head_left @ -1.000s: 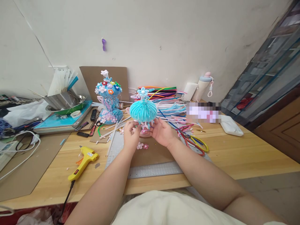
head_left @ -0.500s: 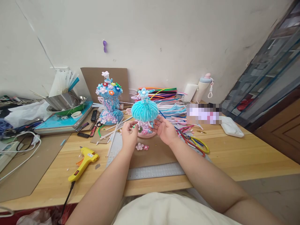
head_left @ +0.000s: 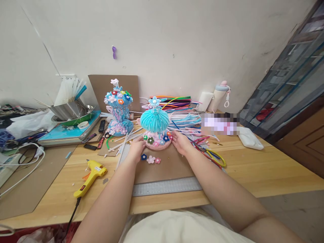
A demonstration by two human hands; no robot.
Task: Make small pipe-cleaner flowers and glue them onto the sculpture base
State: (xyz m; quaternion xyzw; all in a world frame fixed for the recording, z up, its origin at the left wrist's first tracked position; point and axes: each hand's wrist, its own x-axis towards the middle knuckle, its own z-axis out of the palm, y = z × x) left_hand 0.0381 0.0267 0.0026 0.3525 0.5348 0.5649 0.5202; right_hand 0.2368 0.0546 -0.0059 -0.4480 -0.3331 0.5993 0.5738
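A jellyfish-shaped fuzzy-stem craft stands upright on brown cardboard [head_left: 172,167], with a turquoise ribbed cap [head_left: 155,120] and a pale blue flower [head_left: 154,101] on top. Its round pink base [head_left: 159,146] carries several small coloured flowers. At the left side of the base is my left hand [head_left: 137,148], its fingers reaching along the edge and partly hidden. My right hand [head_left: 181,143] is open at the right side, fingers stretched beside an orange flower. Whether either hand presses on the base is unclear. In front lie a dark blue flower [head_left: 143,157], a pale pink flower [head_left: 151,159] and a pink flower [head_left: 157,160].
A second, flower-covered craft [head_left: 118,98] stands behind on the left. A yellow glue gun [head_left: 91,175] lies left of the cardboard. Bundles of fuzzy stems [head_left: 186,119] and pliers [head_left: 214,157] are at the right. A cutting mat [head_left: 167,186] lies under the cardboard.
My left hand has drawn back from the front of the craft to its left side, uncovering base flowers and the loose blue flower. My right hand has moved slightly lower and outward. The craft shifted slightly left.
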